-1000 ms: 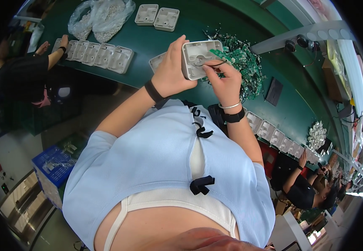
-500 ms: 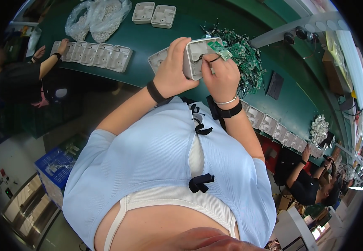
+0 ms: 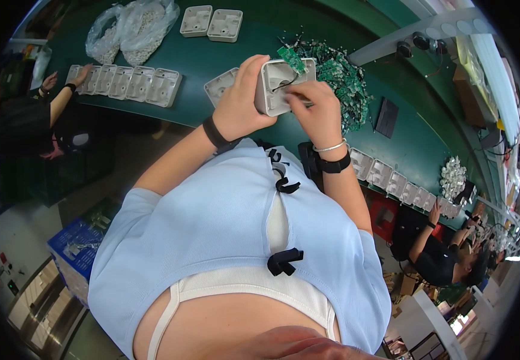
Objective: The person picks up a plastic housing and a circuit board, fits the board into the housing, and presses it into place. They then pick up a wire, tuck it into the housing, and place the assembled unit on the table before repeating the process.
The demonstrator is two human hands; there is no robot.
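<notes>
My left hand [image 3: 239, 103] is closed round the side of a whitish plastic housing [image 3: 269, 107], holding it up with its open face toward me. A green circuit board [image 3: 293, 60] sits tilted at the housing's upper rim. From it a black cable [image 3: 285, 86] runs down into the housing. My right hand [image 3: 321, 108] is at the opening, thumb and fingers curled together beside the cable. Its fingertips are slightly blurred, and what they pinch is hidden. Behind my left hand, another housing [image 3: 219, 86] lies on the green table [image 3: 203, 60].
Right of the housing is a heap of wired circuit boards [image 3: 347, 90]; beyond lies a dark flat block [image 3: 386, 117]. Housings [image 3: 137, 83] line the left edge, more [image 3: 380, 173] the right. Bags of small parts [image 3: 147, 30] stand far left. Co-workers' hands [image 3: 80, 75] [image 3: 434, 213] work at both sides.
The circuit board has shifted up and left, from beside my right fingers to the housing's upper rim. My right fingers have moved slightly lower at the opening. The whole view has shifted slightly.
</notes>
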